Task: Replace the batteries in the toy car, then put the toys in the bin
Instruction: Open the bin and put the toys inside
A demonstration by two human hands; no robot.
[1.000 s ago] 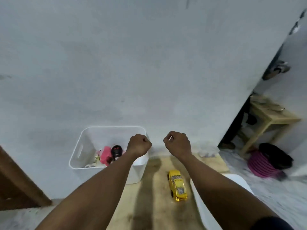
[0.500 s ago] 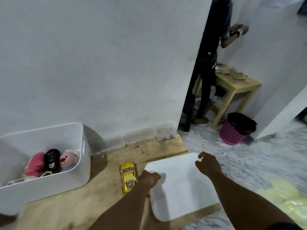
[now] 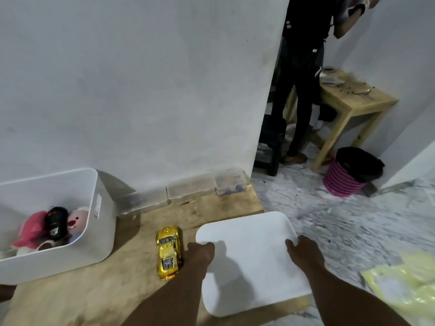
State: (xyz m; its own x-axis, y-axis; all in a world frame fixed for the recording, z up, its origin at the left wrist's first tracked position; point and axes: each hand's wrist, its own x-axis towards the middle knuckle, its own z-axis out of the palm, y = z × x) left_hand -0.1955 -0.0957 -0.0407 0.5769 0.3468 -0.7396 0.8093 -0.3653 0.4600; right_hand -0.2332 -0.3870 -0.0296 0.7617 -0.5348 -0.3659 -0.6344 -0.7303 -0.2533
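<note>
Worn wooden board [image 3: 94, 290] against white wall [image 3: 141, 90]. Our left hand [image 3: 200, 251] and right hand [image 3: 304, 252], apart, arms outstretched, gripped opposite edges of smooth, rounded white lid [image 3: 249, 262]. Glossy yellow toy car [image 3: 168, 251] lay just beside left hand. Farther left, white plastic bin [image 3: 100, 231] held plush toys [image 3: 30, 227].

I see a glossy gold-yellow toy car [image 3: 168, 251] upright on its wheels, between the open white plastic bin [image 3: 70, 260] to its left and the flat white lid [image 3: 247, 231]. Inside the bin lie a pink plush toy [image 3: 30, 228], a black toy [image 3: 56, 222] and a pale pink plush [image 3: 78, 217].
</note>
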